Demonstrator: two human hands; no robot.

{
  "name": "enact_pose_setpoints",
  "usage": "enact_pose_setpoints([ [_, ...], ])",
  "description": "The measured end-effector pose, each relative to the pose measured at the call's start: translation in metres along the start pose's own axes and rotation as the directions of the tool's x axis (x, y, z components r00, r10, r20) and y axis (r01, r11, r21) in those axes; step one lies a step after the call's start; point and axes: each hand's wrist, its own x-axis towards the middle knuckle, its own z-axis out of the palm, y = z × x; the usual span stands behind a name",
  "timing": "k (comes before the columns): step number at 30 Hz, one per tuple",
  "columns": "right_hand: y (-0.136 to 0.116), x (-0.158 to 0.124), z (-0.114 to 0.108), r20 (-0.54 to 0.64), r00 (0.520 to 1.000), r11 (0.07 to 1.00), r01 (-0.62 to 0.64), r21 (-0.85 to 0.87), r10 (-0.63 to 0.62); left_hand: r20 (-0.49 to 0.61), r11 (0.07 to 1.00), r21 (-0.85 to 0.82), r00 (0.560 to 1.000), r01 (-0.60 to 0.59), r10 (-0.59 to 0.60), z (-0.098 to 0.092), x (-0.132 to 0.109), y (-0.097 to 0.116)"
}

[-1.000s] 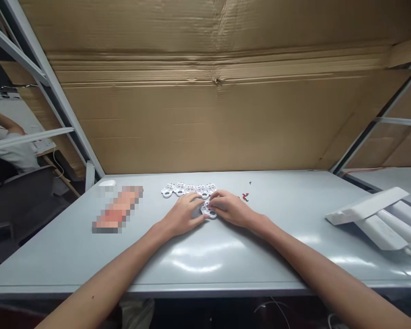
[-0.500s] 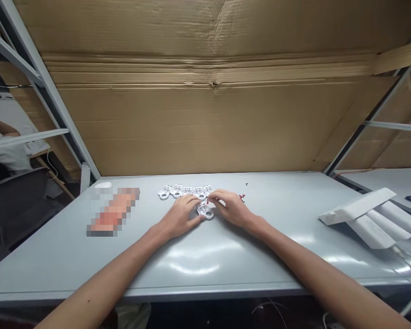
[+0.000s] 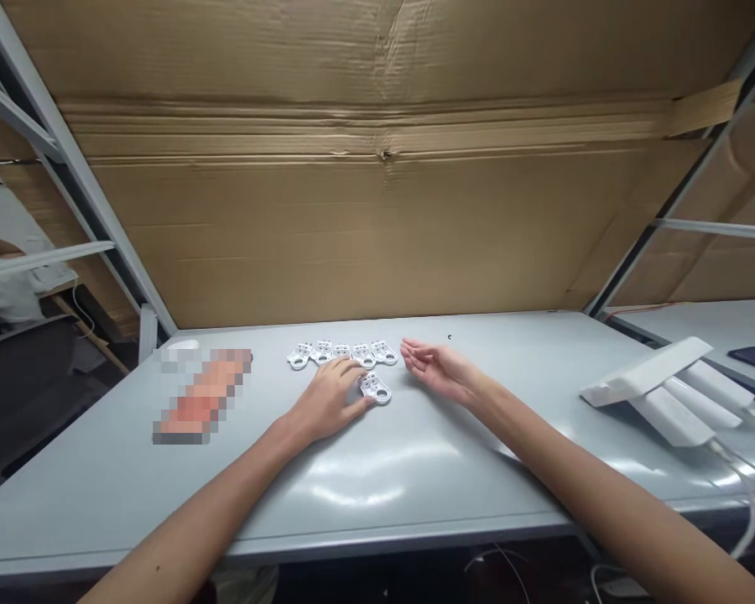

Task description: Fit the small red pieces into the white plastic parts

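Observation:
My left hand (image 3: 325,399) lies on the grey table (image 3: 377,470), thumb and fingers closed on the left edge of a small white plastic part (image 3: 377,388) with a round hole. Just behind it, several matching white parts (image 3: 343,354) sit in a row. My right hand (image 3: 436,367) hovers a little to the right of the part, palm turned inward, fingers spread and holding nothing.
A pixelated orange object (image 3: 201,394) and a small white oval thing (image 3: 182,344) lie at the left. White foam pieces (image 3: 660,390) with cables (image 3: 739,478) sit at the right. A cardboard wall (image 3: 377,210) stands behind. Another person (image 3: 0,285) sits at far left.
My right hand has let go of the white part, moved right and opened. The left hand stays on the part. The camera has shifted slightly right.

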Motion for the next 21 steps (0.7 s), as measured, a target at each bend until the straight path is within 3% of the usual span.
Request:
enact_pose_setpoints([
  [5, 0.002, 0.002, 0.0, 0.017, 0.999, 1.0, -0.029, -0.01, 0.029, -0.015, 1.0, -0.018, 1.0, -0.02, 0.02, -0.001, 0.0, 0.001],
  [9, -0.001, 0.001, -0.002, 0.089, 0.996, 0.997, 0.011, -0.077, -0.004, -0.022, 1.0, -0.017, 1.0, -0.014, 0.013, 0.001, -0.001, -0.001],
  [16, -0.009, -0.01, 0.001, 0.094, 0.994, 0.984, 0.07, -0.162, -0.055, 0.022, 1.0, 0.003, 1.0, -0.01, 0.01, 0.001, -0.003, -0.003],
  [21, -0.014, -0.006, -0.007, 0.01, 0.984, 0.89, 0.163, -0.425, -0.176, 0.02, 1.0, -0.002, 1.0, -0.018, 0.018, -0.002, -0.004, -0.002],
])
